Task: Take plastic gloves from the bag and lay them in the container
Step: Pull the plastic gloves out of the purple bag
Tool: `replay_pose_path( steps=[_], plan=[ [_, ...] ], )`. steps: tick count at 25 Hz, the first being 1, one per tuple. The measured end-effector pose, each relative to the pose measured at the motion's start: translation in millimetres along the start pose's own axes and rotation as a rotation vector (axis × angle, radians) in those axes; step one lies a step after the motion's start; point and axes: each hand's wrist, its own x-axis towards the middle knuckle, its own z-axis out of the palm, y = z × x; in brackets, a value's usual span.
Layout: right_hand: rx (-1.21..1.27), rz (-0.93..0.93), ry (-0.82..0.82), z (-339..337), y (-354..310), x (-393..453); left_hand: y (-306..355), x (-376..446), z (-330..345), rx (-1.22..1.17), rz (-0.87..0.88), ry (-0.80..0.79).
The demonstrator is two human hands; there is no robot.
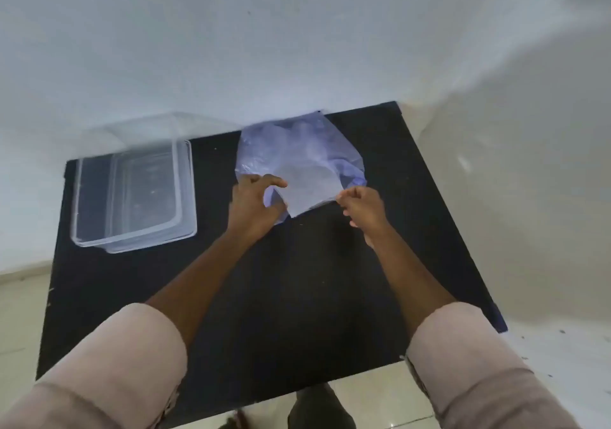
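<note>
A bluish translucent plastic bag (297, 144) lies at the far middle of the black table (297, 280). A pale, see-through plastic glove (310, 187) sticks out of the bag's near opening. My left hand (254, 203) grips the bag's near left edge beside the glove. My right hand (363, 207) is closed, pinching the glove's right edge. A clear rectangular container (132, 197) stands open and empty at the far left of the table, apart from both hands.
The container's clear lid (155, 127) leans against the white wall (231, 48) behind it. The table's right edge meets a white wall corner. Tiled floor and dark shoes show below the near table edge.
</note>
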Motion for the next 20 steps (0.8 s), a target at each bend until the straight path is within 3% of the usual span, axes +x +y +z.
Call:
replay_pose_path(
  steps=[2,3,6,9,11,13,16,20],
  plan=[
    [-0.195,-0.003,0.132,3,-2,31,3,13,14,0.421,-0.006,0.029],
    [-0.291,0.012,0.176,8,-2,43,1,18,20,0.512,-0.026,-0.007],
    [-0.41,0.053,0.23,19,-3,57,0,33,35,0.597,-0.102,-0.02],
    [-0.386,-0.013,0.227,27,-9,69,-7,50,36,0.534,-0.166,-0.002],
    [-0.221,-0.074,0.235,32,-16,71,-8,59,35,0.429,-0.189,-0.042],
    [0.132,-0.053,0.173,42,-21,65,-10,63,34,0.405,-0.172,-0.058],
    [0.633,0.227,0.063,69,-20,54,-12,67,35,0.292,-0.166,-0.026],
    [0.606,0.259,0.126,86,-27,53,-15,73,36,0.231,-0.17,-0.023]
  ],
)
